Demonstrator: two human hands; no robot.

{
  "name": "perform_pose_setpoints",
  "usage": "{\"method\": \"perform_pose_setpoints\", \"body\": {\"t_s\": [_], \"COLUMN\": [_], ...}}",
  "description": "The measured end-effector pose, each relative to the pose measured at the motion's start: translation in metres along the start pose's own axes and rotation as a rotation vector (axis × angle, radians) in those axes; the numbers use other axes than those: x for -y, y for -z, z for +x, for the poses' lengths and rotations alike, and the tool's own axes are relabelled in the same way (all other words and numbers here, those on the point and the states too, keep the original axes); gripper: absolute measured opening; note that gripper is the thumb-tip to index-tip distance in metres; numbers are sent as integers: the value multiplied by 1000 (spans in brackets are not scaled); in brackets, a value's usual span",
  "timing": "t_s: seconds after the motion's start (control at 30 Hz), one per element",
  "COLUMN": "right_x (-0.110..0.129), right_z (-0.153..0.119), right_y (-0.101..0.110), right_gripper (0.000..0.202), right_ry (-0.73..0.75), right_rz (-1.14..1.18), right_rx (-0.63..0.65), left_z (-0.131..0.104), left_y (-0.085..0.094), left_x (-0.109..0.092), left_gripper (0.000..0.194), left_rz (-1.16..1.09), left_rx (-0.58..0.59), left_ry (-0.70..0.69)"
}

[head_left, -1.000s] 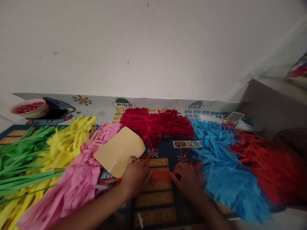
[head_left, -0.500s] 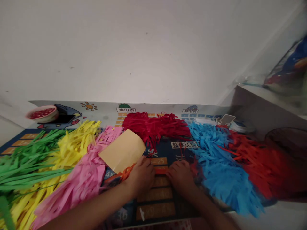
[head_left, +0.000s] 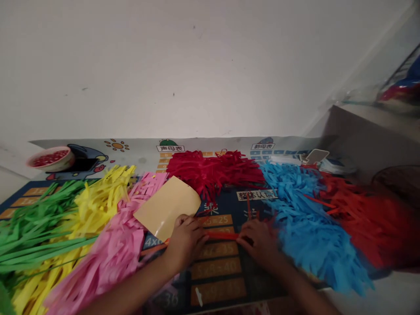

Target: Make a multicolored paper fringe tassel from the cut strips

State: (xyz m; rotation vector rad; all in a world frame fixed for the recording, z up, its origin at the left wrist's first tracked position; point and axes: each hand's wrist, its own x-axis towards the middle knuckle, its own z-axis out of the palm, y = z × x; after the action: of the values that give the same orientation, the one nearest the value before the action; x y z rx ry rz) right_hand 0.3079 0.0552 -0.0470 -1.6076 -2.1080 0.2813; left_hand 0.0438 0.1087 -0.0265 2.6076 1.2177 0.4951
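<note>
An orange-red strip (head_left: 223,236) runs taut and nearly level between my two hands, just above the printed mat. My left hand (head_left: 187,238) is closed with its fingers pinching one end, and more of the orange strip shows past its wrist side. Fingers and thumb of my right hand (head_left: 259,240) pinch the other end; loose red strips trail behind that hand. Under and beyond my left hand lies a tan card or sheet (head_left: 169,208). A crimson bundle of strips (head_left: 213,170) rests farther back, between the hands.
Green (head_left: 36,227), yellow (head_left: 88,214) and pink (head_left: 111,258) strip bundles cover the left side. Blue (head_left: 315,232) and red (head_left: 367,218) bundles lie to the right. A bowl of red bits (head_left: 61,164) and a dark phone-like slab (head_left: 82,165) sit at back left, by the wall.
My hands have moved slightly apart, and the orange-red strip now shows stretched straight between them. The orange piece by my left wrist looks flatter than before. The view has shifted slightly.
</note>
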Motion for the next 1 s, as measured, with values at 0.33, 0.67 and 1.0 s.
{"method": "perform_pose_setpoints", "body": {"t_s": [0.33,0.67,1.0], "right_x": [8,23,21], "right_z": [17,10,24], "right_y": [-1,1,-14], "right_gripper": [16,15,5], "right_ry": [-153,256,196], "right_rz": [53,-189,-228], "right_rx": [75,-17,-7], "left_z": [17,9,17], "left_y": [4,-11,-16], "left_x": [-6,-9,-18], "left_gripper": [17,7,9], "left_rz": [5,291,270], "left_rx": [86,106,99], "left_ry": [75,-280,-237]}}
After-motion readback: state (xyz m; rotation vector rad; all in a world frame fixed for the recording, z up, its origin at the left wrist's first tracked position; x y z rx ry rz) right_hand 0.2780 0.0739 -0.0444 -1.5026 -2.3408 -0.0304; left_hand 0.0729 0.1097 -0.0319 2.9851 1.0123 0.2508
